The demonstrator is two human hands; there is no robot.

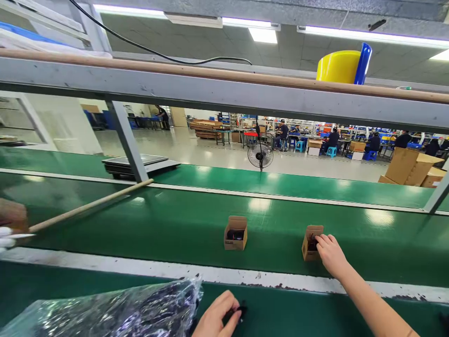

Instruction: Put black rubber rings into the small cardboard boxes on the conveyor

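My right hand is at the opening of a small brown cardboard box on the green belt, its flap standing up. The bent fingertips reach over the box's right side to something dark inside; whether they grip it is hidden. Lower down, my left hand pinches a small black part, blurred and too small to name. Close to its left lies a clear plastic bag full of black items. A second open cardboard box, with a black object inside, stands on the belt between the bag and my right hand.
A wooden stick lies slanted across the belt. Another person's hand shows at the left edge. A flat scale-like device sits behind a metal post. A shelf beam crosses above.
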